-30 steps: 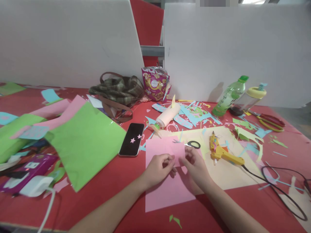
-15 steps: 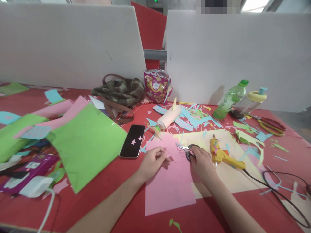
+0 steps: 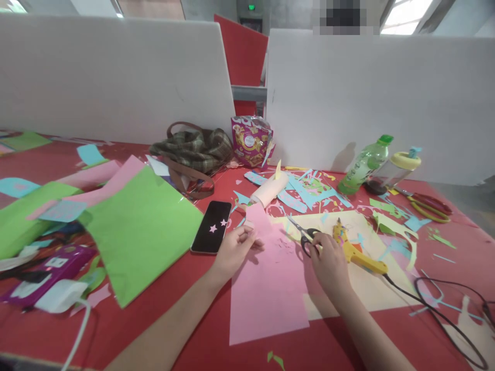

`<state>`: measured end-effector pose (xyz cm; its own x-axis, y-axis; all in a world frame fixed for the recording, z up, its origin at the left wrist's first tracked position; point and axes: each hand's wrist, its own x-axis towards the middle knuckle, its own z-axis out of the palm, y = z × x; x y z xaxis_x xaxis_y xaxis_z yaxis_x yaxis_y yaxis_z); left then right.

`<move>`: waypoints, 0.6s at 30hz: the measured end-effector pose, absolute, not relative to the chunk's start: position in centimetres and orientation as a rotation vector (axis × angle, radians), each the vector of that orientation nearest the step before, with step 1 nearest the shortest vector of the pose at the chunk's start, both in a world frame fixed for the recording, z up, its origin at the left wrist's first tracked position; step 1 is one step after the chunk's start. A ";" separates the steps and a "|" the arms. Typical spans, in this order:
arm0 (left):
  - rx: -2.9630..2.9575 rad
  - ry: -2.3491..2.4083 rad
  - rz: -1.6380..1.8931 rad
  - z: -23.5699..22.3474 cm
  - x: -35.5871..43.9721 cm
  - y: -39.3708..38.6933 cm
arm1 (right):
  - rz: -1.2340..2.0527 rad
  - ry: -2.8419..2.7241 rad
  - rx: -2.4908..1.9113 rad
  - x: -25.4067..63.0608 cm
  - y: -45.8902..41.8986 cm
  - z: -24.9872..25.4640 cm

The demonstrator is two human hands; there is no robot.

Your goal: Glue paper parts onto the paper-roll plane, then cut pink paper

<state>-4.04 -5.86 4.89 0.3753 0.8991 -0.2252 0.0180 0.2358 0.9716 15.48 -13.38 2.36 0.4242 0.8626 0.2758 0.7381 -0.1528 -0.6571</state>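
Note:
My left hand (image 3: 235,251) pinches a small piece of pink paper (image 3: 260,219), held up above a larger pink sheet (image 3: 266,293). In my right hand (image 3: 331,262) is a pair of scissors (image 3: 305,235) with black handles; the blades point up and left, apart from the paper. Tiny pink scraps (image 3: 284,245) lie on the sheet between my hands. Left of my left hand is a black phone (image 3: 209,239) with two pink paper stars (image 3: 213,229) on its screen. Beyond the held paper lies a pale paper tube (image 3: 270,189).
A yellow glue gun (image 3: 363,258) with a black cord lies right of my right hand. Green paper (image 3: 139,242) covers the left side. Farther back stand a snack bag (image 3: 252,141), a green bottle (image 3: 365,165) and a jar (image 3: 394,172). Red-handled pliers (image 3: 431,205) lie far right.
The small pink paper has come up into view, raised in my left hand. The scissors have turned, their blades now angled more upward. The camera view has tilted up slightly.

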 end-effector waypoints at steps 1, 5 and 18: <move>1.194 1.015 0.782 5.2 -4.0 -5.7 | 0.379 -1.218 -1.846 15.4 -13.3 2.5; 1.271 0.967 0.851 6.5 -3.7 -4.7 | 0.896 -0.842 -1.498 14.1 -13.3 2.9; 1.226 0.821 0.888 8.7 -0.5 -3.7 | 1.355 -0.849 -1.110 11.0 -14.6 3.3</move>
